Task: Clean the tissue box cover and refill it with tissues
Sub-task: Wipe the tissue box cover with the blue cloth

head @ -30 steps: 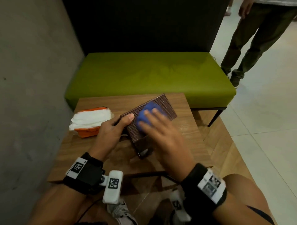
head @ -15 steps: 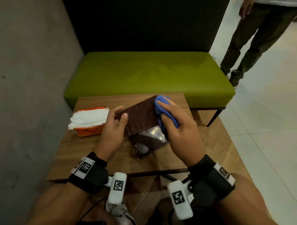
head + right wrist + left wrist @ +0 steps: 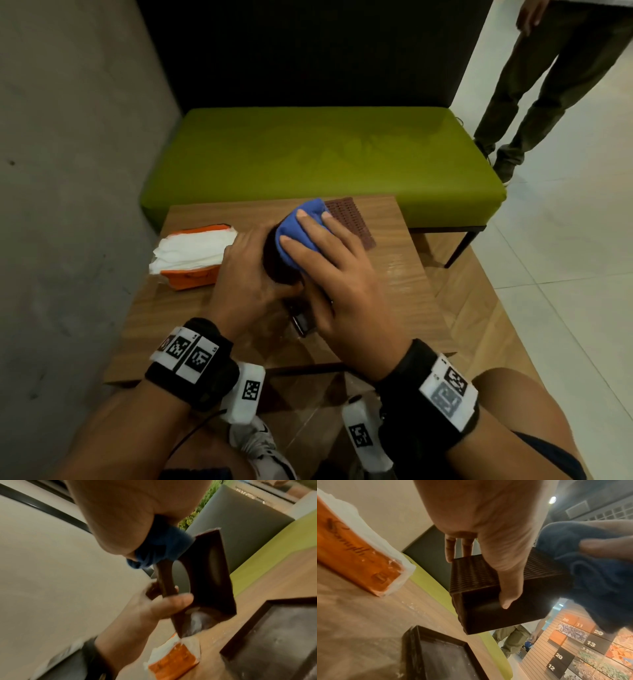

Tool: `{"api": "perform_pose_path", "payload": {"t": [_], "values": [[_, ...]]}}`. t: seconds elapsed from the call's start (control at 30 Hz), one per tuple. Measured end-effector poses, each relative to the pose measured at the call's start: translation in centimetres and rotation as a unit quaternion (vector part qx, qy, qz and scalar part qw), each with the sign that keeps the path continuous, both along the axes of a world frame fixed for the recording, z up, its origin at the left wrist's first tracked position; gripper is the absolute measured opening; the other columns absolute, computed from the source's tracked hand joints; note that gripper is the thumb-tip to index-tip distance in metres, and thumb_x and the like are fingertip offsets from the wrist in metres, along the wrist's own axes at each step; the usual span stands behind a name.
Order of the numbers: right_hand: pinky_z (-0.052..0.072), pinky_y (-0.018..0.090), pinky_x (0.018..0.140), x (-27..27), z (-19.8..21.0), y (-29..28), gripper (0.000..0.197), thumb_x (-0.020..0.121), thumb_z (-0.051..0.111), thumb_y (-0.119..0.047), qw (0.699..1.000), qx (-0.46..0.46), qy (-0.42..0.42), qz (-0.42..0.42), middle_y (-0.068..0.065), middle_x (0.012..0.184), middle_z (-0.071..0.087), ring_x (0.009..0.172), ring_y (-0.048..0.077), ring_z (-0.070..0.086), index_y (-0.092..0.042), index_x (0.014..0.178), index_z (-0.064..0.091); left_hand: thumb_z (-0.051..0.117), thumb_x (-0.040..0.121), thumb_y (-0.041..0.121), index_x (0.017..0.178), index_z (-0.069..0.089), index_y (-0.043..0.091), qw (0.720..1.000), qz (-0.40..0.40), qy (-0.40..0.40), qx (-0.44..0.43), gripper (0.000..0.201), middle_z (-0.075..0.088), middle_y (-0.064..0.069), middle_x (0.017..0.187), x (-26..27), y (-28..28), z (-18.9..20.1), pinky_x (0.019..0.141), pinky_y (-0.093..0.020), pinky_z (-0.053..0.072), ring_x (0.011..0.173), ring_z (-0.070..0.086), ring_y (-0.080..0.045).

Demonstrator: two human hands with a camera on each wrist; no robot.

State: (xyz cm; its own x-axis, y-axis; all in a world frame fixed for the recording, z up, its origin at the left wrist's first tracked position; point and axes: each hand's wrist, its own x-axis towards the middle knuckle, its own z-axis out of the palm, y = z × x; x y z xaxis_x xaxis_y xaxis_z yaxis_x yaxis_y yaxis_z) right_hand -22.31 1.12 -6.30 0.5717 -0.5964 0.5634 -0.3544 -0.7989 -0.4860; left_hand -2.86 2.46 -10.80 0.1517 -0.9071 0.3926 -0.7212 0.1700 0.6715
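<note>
The cover (image 3: 349, 219), a dark brown ribbed box shell, is held off the table (image 3: 404, 274) by the left hand (image 3: 246, 277). The thumb is hooked over one end and the fingers reach along a ribbed side, as the left wrist view shows. The grip is taken at one end, probably to leave the broad face free for wiping.

A blue cloth (image 3: 301, 233) is pressed onto that face by the right hand (image 3: 329, 274). The fingers are spread nearly straight over the cloth; the cloth is bunched under them, likely to fill the ribs. In the right wrist view the oval slot (image 3: 214, 566) is seen on the cover's smooth face, with a pale dusty smear near its lower end. The cleaning step is judged unfinished.

The base tray (image 3: 443, 654), dark with a dusty floor, lies on the table below the hands, apart from the cover. The tissues (image 3: 195, 250), a white stack in an orange wrapper, lie to the left near the wall, within reach for refilling.

The table is wood-grained, with pale specks on it. A green bench (image 3: 308, 154) stands behind it against a dark panel. A grey wall (image 3: 68, 205) closes the left side. Pale floor tiles are seen to the right, where a second person (image 3: 548, 85) stands.
</note>
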Motion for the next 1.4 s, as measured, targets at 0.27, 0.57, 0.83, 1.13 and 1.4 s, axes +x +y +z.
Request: {"api": "perform_pose_path", "payload": {"t": [0.27,0.57,0.83,1.13,1.4], "values": [[0.038,0.043,0.120,-2.1,-0.8,-3.6,0.044,0.097,0.057,-0.002,0.985,0.112,-0.083,-0.105,0.002,0.152,0.055,0.145,0.013,0.046,-0.013,0.139,0.065,0.099,0.067,0.041,0.133,0.051,0.035,0.997,-0.013,0.075,0.026,0.081,0.065,0.013,0.124,-0.4,1.0,-1.4,0.098,-0.019,0.049,0.117,0.061,0.003],[0.033,0.043,0.124,-3.0,-0.7,-3.5,0.048,0.099,0.056,0.000,0.990,0.106,-0.080,-0.055,0.001,0.158,0.049,0.152,0.012,0.036,-0.014,0.145,0.059,0.102,0.064,0.039,0.134,0.053,0.034,0.995,-0.002,0.103,0.018,0.085,0.066,0.016,0.127,-0.1,1.2,-2.1,0.100,-0.035,0.054,0.120,0.064,-0.006],[0.052,0.044,0.110,-3.7,0.2,-4.8,0.034,0.110,0.047,-0.017,0.857,0.436,-0.273,-0.034,-0.002,0.133,0.070,0.124,0.015,0.066,-0.018,0.142,0.061,0.099,0.068,0.040,0.147,0.036,0.052,0.983,-0.022,0.177,0.032,0.102,0.052,0.024,0.148,-1.2,1.3,-2.4,0.118,-0.045,0.047,0.140,0.052,-0.004],[0.050,0.039,0.111,-2.6,-1.2,-4.1,0.038,0.105,0.054,-0.013,0.908,0.298,-0.265,-0.129,-0.006,0.139,0.065,0.131,0.007,0.059,-0.020,0.140,0.064,0.090,0.079,0.047,0.152,0.043,0.034,0.987,-0.072,0.117,0.077,0.088,0.056,0.011,0.147,-1.9,-0.2,2.2,0.112,-0.046,0.051,0.136,0.056,-0.006],[0.046,0.039,0.110,-1.2,0.0,-3.3,0.045,0.094,0.057,-0.007,0.987,0.052,-0.071,-0.136,0.011,0.147,0.056,0.132,0.027,0.054,-0.014,0.138,0.065,0.100,0.064,0.041,0.141,0.050,0.031,0.987,-0.113,0.048,0.108,0.092,0.061,0.006,0.134,-0.9,-0.9,3.8,0.098,-0.046,0.056,0.122,0.062,-0.014]]}}
